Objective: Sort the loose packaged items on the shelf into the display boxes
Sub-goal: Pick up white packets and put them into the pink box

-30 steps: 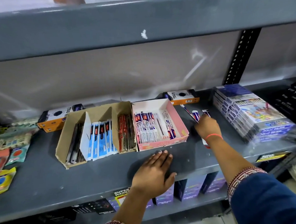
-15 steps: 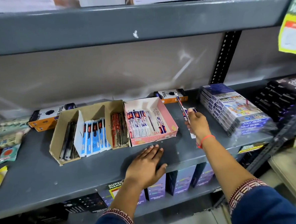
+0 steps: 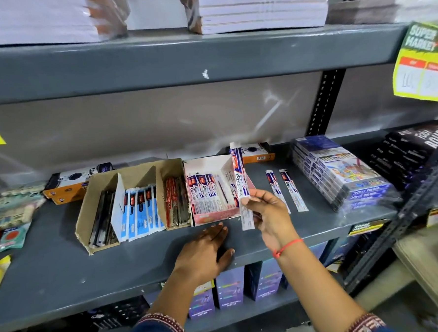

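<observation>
Head view: the right hand (image 3: pixel 264 211) pinches one pen packet (image 3: pixel 240 180) near its lower half, upright, right in front of the pink display box (image 3: pixel 210 215). The left hand (image 3: pixel 205 251) lies flat and open on the shelf (image 3: pixel 52 273), holding nothing. Two more loose packets (image 3: pixel 286 190) lie on the shelf to the right of that box. The risk, as I judge it: a thin fingertip pinch on a long, floppy sleeve, so it could swing, catch the box wall and land crosswise, or go into the brown cardboard box (image 3: pixel 97 199) with the blue and red packs by mistake. Readable print: "Flair" and "Ezee click" on the packet, "SUPER MARKET" on the yellow tag (image 3: pixel 421 61).
</observation>
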`<action>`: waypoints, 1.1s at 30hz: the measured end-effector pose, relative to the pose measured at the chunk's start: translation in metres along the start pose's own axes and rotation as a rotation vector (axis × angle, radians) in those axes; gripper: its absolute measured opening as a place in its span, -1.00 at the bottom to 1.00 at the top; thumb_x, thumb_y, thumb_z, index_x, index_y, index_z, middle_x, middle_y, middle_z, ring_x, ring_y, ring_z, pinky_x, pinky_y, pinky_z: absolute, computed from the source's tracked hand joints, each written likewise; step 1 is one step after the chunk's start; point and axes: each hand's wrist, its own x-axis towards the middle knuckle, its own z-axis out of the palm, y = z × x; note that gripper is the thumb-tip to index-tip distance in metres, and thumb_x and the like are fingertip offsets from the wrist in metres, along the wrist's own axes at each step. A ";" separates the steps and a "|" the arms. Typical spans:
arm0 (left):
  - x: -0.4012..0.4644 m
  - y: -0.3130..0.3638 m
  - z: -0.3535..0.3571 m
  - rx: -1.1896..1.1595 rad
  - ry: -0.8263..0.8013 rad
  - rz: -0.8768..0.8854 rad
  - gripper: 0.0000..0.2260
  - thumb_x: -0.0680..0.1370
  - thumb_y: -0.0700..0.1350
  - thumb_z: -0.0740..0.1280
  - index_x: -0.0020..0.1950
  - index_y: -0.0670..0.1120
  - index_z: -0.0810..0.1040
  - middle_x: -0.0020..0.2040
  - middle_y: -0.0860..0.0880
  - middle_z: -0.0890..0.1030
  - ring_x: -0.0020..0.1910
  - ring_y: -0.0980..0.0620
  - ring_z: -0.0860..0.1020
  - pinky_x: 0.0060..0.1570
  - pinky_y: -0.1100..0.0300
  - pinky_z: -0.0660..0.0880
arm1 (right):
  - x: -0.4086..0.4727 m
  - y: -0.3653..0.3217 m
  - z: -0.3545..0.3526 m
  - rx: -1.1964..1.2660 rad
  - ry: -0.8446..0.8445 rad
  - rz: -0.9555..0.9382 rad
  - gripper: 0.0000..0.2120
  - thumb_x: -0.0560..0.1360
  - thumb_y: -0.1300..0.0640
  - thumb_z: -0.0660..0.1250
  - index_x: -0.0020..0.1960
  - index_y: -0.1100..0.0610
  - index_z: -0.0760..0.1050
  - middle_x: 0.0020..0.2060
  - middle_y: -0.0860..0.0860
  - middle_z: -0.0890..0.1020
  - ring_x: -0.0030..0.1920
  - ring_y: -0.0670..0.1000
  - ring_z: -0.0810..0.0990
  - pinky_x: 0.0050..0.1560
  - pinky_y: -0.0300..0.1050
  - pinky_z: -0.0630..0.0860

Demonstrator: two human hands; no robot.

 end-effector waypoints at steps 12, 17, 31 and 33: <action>-0.001 0.000 0.000 0.018 0.054 0.037 -0.48 0.55 0.20 0.06 0.45 -0.01 0.16 0.48 0.00 0.22 0.41 0.04 0.20 0.19 0.14 0.36 | 0.000 0.006 0.016 -0.019 -0.025 0.060 -0.73 0.37 0.44 0.38 -0.28 0.09 0.52 -0.53 -0.11 0.64 -0.40 -0.12 0.53 -0.38 -0.31 0.35; 0.001 -0.001 0.000 0.021 0.022 0.021 -0.47 0.56 0.19 0.04 0.46 -0.02 0.11 0.50 0.00 0.14 0.44 0.05 0.11 0.23 0.11 0.31 | 0.031 0.000 0.038 -0.254 -0.039 0.027 -0.73 0.41 0.45 0.35 -0.31 0.11 0.45 -0.41 0.02 0.55 -0.46 -0.11 0.48 -0.50 -0.38 0.42; 0.000 0.001 0.001 -0.020 0.027 0.049 -0.47 0.58 0.15 0.07 0.47 -0.07 0.10 0.51 -0.03 0.10 0.46 0.02 0.05 0.30 0.09 0.22 | 0.102 0.037 0.084 -1.270 -0.056 -0.093 -0.83 0.44 0.33 0.29 -0.02 0.29 0.61 0.01 0.21 0.68 0.05 0.14 0.64 0.06 -0.13 0.54; 0.000 0.002 0.002 -0.014 0.043 0.053 -0.47 0.57 0.15 0.08 0.46 -0.07 0.12 0.51 -0.03 0.13 0.45 0.01 0.09 0.29 0.09 0.23 | 0.103 0.040 0.082 -1.288 -0.053 -0.102 -0.81 0.44 0.34 0.28 0.02 0.31 0.59 0.03 0.23 0.67 0.07 0.17 0.63 0.07 -0.11 0.54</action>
